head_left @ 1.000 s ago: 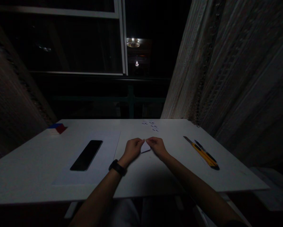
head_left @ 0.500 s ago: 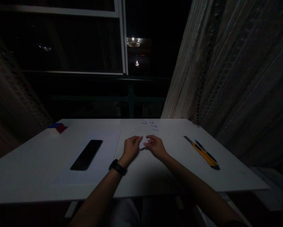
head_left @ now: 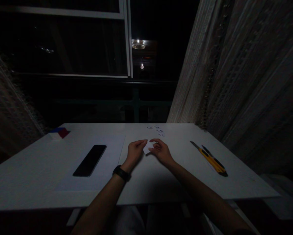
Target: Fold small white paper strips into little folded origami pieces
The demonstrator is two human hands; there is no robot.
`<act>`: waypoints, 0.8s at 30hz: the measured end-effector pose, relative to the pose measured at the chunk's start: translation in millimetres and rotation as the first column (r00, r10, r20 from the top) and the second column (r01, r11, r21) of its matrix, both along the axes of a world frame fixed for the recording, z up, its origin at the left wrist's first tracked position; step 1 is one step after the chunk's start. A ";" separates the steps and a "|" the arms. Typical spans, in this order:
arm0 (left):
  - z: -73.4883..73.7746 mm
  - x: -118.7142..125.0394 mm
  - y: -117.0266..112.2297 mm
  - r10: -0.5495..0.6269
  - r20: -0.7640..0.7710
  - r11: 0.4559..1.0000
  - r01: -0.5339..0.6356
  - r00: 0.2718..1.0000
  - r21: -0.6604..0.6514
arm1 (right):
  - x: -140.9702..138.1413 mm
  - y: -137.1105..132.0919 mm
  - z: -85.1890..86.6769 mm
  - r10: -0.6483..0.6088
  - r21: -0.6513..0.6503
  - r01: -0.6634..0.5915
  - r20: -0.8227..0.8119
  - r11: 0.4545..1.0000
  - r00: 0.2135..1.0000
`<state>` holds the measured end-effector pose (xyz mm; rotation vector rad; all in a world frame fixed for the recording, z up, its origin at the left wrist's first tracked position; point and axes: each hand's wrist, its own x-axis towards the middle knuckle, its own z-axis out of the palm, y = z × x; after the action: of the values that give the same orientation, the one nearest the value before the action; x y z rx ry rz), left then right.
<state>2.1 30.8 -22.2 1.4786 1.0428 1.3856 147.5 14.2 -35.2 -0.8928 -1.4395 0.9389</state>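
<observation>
A small piece of white paper (head_left: 147, 148) is held up just above the table between both hands. My left hand (head_left: 136, 150) pinches its left edge, thumb and fingers pressed together; a black watch sits on that wrist. From the other side, my right hand (head_left: 161, 151) grips the paper between thumb and curled fingers. Whether the paper is folded is too dark to tell. Beyond the hands lie several small paper pieces (head_left: 160, 131) with dark marks on them.
On the left, a black phone (head_left: 89, 160) rests on a large white sheet (head_left: 115, 147). A blue, red and white cube (head_left: 58, 133) stands at the far left. A yellow utility knife (head_left: 211, 160) and a pen (head_left: 206, 149) lie on the right of the white table (head_left: 180, 186).
The piece of paper has turned slightly in the fingers. Both hands stay in nearly the same place.
</observation>
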 end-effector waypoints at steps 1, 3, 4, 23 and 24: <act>-0.3 0.1 0.1 -0.011 0.001 1.000 0.011 1.000 0.002 | 0.3 0.5 -0.4 -0.010 0.002 0.010 -0.001 1.000 1.000; 0.2 0.4 -0.2 -0.035 -0.014 0.999 0.035 0.999 -0.007 | 1.0 2.1 -2.1 -0.033 -0.006 0.033 -0.016 0.999 0.999; 0.8 0.5 -0.6 -0.042 -0.023 0.999 0.041 0.999 -0.016 | 1.4 3.1 -3.2 -0.041 -0.016 0.040 -0.026 0.999 0.999; 5.6 0.4 -3.2 -0.001 -0.065 1.000 -0.001 0.998 -0.023 | 0.9 4.4 -3.8 -0.084 -0.010 0.084 -0.009 0.996 0.996; 5.3 0.3 -2.9 0.007 -0.060 1.000 -0.008 0.998 -0.023 | 0.7 4.1 -3.0 -0.082 -0.020 0.081 -0.019 0.996 0.996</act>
<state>2.4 27.8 -16.9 1.5086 1.0993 1.3377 148.2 18.3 -38.2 -0.9469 -1.3695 0.8994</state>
